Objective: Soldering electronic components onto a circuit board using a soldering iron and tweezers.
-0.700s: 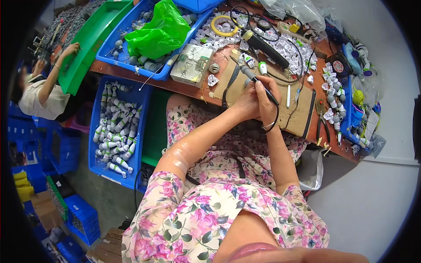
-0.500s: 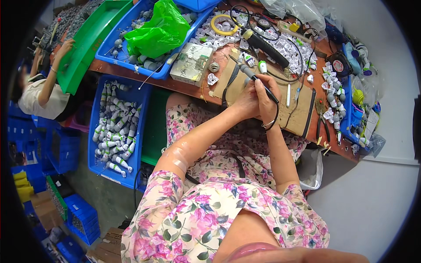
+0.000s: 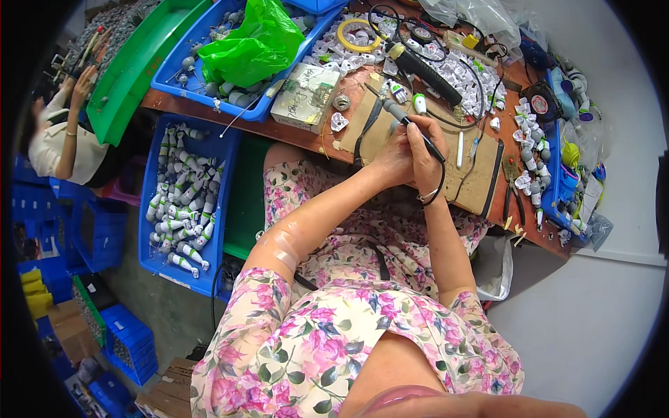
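Observation:
At the near edge of the bench, my right hand (image 3: 426, 152) is closed around a soldering iron (image 3: 395, 111) with a black handle and grey collar. Its thin tip points away to the left, and a black cable leaves the handle's back end. Pressed against the right hand is my left hand (image 3: 396, 161). Its fingers curl inward and are mostly hidden, so what they hold does not show. Below the iron lies a brown cardboard sheet (image 3: 380, 139). Two small white-and-green parts, one a capped piece (image 3: 419, 104), sit just beyond my hands.
A larger black-handled tool (image 3: 425, 73) lies by a heap of white plastic parts (image 3: 474, 87). Pliers (image 3: 514, 198) and a white stick (image 3: 459, 150) are to the right. Blue bins (image 3: 148, 230) with grey-and-white parts stand left. A co-worker (image 3: 66, 143) sits beside a green tray (image 3: 115, 104).
My hands keep their grip on the soldering iron, with barely any shift. At the far left, the co-worker's hands have moved back from the green tray and closer together.

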Tool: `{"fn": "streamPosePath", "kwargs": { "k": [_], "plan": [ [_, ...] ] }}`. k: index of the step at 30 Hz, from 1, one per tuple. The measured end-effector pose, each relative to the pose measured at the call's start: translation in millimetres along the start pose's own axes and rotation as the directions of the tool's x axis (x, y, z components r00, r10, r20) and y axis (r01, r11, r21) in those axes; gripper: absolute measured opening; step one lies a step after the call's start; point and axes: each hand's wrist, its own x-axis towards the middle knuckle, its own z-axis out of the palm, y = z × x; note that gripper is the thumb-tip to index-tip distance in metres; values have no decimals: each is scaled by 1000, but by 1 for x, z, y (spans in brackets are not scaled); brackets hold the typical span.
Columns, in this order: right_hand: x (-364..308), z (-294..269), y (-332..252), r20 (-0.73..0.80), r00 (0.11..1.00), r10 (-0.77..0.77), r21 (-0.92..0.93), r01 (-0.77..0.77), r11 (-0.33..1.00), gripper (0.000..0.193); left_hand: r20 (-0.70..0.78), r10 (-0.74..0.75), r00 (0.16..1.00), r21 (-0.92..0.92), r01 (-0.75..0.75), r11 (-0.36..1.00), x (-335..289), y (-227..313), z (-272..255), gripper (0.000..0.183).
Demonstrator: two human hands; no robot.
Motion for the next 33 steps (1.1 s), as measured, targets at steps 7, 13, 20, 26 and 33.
{"fn": "streamPosePath", "kwargs": {
  "k": [7, 13, 20, 26, 33],
  "plan": [
    [0, -1, 4, -15, 999, -38, -25, 38, 999, 20, 152, -14, 988, -28, 19, 999, 5, 4, -11, 26],
    [0, -2, 1, 6, 1000, -8, 46, 8, 999, 19, 34, 35, 999, 47, -37, 998, -1, -3, 2, 20],
    [3, -1, 0, 21, 999, 35, 85, -37, 996, 19, -57, 255, 965, 440, -205, 874, -3, -12, 10, 19],
    [4, 1, -2, 28, 999, 43, 118, -46, 992, 18, -55, 447, 893, 730, -269, 628, -4, -20, 14, 19],
    [5, -5, 0, 41, 993, 112, 239, -119, 964, 22, -45, 242, 969, 396, -205, 895, -5, -15, 14, 19]
  ]
}}
